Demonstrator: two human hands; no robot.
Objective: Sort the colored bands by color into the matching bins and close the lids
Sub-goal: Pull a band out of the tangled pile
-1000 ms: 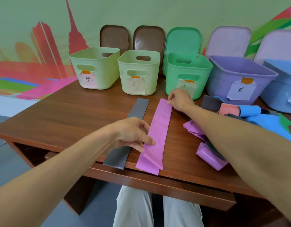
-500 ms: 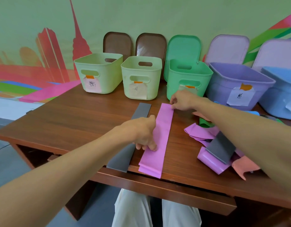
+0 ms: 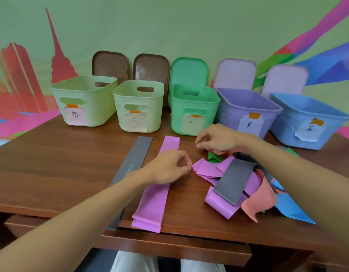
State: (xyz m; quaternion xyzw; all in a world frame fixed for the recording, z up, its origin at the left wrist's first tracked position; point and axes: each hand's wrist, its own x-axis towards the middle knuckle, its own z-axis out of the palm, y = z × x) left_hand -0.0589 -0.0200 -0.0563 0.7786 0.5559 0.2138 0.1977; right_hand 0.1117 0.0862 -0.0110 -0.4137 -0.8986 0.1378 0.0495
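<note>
A flat purple band [image 3: 150,203] lies lengthwise on the table [image 3: 61,163], beside a flat grey band [image 3: 136,154]. To the right is a loose pile: a crumpled purple band [image 3: 207,169], a grey band [image 3: 234,183], a salmon band [image 3: 260,199], a blue band [image 3: 287,209] and a green band [image 3: 212,157]. My left hand [image 3: 169,165] hovers over the flat purple band, its curled fingertips pinching the crumpled purple band's corner. My right hand [image 3: 216,138] hangs loosely curled above the pile, holding nothing.
Several labelled open bins stand along the back: two pale green bins [image 3: 103,107] [image 3: 138,99], a green bin [image 3: 189,103], a purple bin [image 3: 234,108] and a blue bin [image 3: 299,114]. Their lids lean on the wall behind, such as the green lid [image 3: 188,69].
Both hands left the flat purple band. My left hand moved right to the crumpled band's corner; my right hand lifted off the far end and shifted over the pile.
</note>
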